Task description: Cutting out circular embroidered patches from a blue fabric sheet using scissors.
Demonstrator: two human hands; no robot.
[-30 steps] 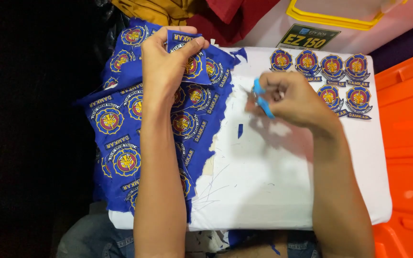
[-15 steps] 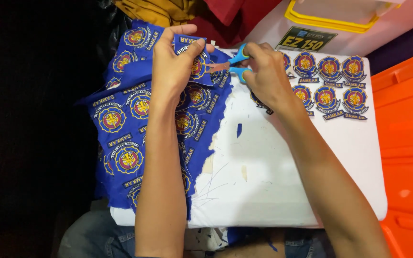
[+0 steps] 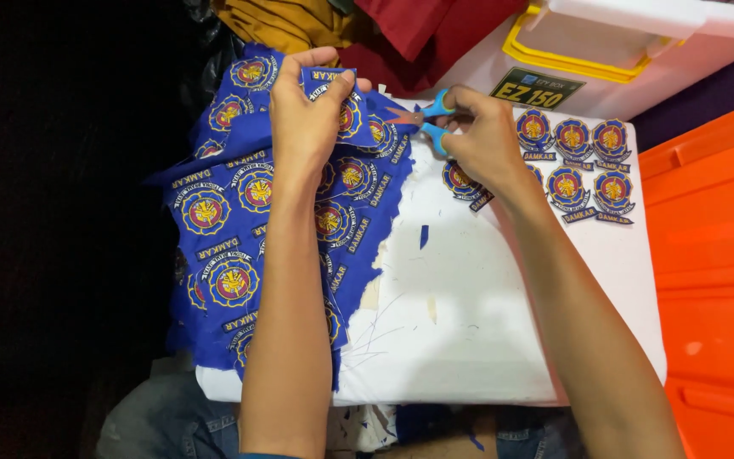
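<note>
At nine o'clock of the white tabletop a blue cloth sheet of embroidered round badges drapes over the left edge, its upper part bunched toward eleven o'clock. The left hand lies on that bunch, fingers clenched around a fold of the sheet and lifting one badge upright at twelve o'clock. Just to its right, the right hand grips small blue-handled scissors, fingers through the loops, blades pointing at nine o'clock and touching the sheet's edge beside the left hand. A thin blue scrap lies near the tabletop's centre. At two o'clock, cut-out badges sit in two rows. Past them, at three o'clock, stands an orange bin; a white box with a yellow rim sits at one o'clock.
</note>
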